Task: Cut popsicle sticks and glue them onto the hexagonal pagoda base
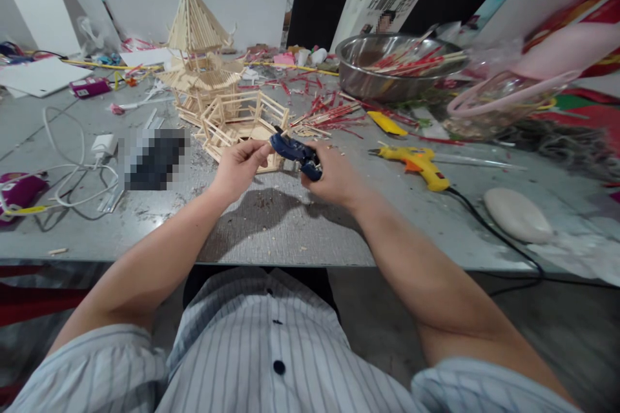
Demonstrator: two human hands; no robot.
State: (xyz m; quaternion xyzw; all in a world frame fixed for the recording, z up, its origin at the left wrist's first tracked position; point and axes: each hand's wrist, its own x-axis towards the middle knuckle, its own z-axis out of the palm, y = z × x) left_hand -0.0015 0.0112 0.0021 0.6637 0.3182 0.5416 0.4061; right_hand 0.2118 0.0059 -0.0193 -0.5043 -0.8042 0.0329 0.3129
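Observation:
My right hand [334,174] is wrapped round a dark blue hand cutter [292,148], its head pointing left. Close to the cutter's tip, my left hand [242,166] is closed in a pinch. Whatever lies between those fingertips is too small to make out. Just behind both hands stands an open, many-sided frame of pale wooden sticks [259,103], partly hidden by the hands and the cutter. Beyond it to the left rises a stick-built pagoda [198,29] with a pointed roof.
A yellow glue gun [419,164] lies right of my hands, its black cord trailing over the table edge. Red-ended sticks [334,115] lie before a steel bowl [387,84]. A white charger [103,146] with looped cable sits left. A pink-handled basket [494,116] stands far right.

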